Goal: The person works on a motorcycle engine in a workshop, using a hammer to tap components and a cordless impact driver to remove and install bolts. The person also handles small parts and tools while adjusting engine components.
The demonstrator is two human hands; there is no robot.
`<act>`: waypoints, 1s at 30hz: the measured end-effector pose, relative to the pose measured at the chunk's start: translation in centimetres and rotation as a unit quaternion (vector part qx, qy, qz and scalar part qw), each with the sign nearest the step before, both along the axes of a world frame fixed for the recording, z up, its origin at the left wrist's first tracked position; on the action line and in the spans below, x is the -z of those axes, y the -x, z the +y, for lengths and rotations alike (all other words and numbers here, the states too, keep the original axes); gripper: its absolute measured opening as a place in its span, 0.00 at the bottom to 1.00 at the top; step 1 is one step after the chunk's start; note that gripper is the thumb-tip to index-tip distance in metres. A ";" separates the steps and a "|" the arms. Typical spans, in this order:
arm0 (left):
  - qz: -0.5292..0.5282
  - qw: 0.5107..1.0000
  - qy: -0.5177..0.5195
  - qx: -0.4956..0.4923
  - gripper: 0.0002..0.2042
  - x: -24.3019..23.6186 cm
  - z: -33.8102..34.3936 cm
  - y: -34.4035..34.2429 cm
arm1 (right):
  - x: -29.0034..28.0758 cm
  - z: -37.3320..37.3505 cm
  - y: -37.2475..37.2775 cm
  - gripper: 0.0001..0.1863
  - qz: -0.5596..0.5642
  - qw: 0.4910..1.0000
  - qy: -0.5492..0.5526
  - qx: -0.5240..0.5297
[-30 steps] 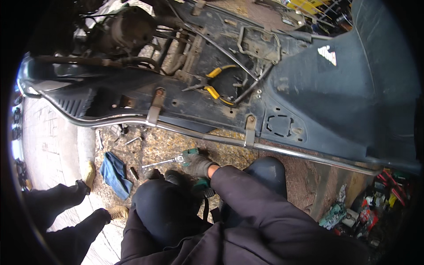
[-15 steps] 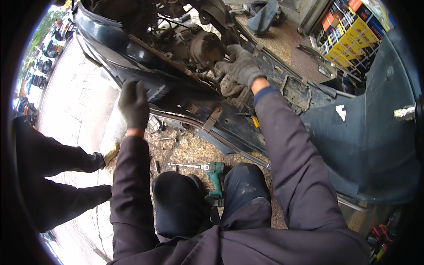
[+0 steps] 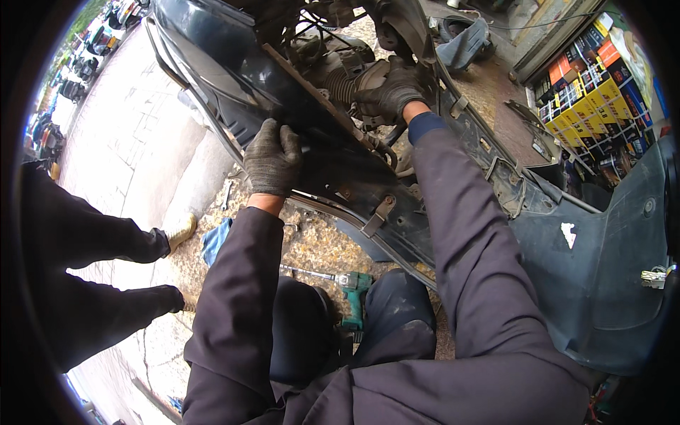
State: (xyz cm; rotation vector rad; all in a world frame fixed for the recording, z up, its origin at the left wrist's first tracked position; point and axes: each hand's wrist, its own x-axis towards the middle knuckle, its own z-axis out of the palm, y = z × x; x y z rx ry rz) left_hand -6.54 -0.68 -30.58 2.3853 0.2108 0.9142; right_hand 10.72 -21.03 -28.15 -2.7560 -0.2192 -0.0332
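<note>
My left hand (image 3: 273, 157), in a dark knit glove, is closed at the lower edge of a glossy dark body panel (image 3: 212, 60); its thumb and fingers lie against the panel. My right hand (image 3: 393, 93), gloved too, reaches into the open frame and is closed over a grimy engine (image 3: 341, 86) with a ribbed part. Its fingertips are partly lost in shadow. Under my forearms lies a green cordless power tool (image 3: 353, 283) with a long thin extension, on the ground between my knees.
A large dark plastic panel (image 3: 595, 262) stands at the right. Strapped yellow and black boxes (image 3: 595, 106) are stacked at far right. A person's dark trouser legs (image 3: 106, 212) and pale shoe (image 3: 180, 230) are close at left. A wrench (image 3: 227, 195) and blue cloth (image 3: 214, 241) lie on the speckled ground.
My left hand has come from beside the panel onto it. My right hand has shifted left across the engine, onto it. The whole view has swung, so the vehicle appears lower and farther right.
</note>
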 end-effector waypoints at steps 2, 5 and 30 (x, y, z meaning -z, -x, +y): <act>-0.006 1.000 0.012 0.005 0.09 0.0 -0.1 -0.1 | 0.4 -0.4 -0.3 0.69 0.003 1.000 -0.015 0.002; -0.002 1.000 0.021 0.011 0.09 -0.1 0.1 -0.1 | 1.2 -0.6 -0.8 0.68 -0.052 0.998 -0.001 -0.031; -0.016 1.000 0.012 -0.002 0.10 -0.3 -0.1 0.1 | 1.2 -0.1 -1.4 0.62 -0.038 0.999 -0.023 -0.018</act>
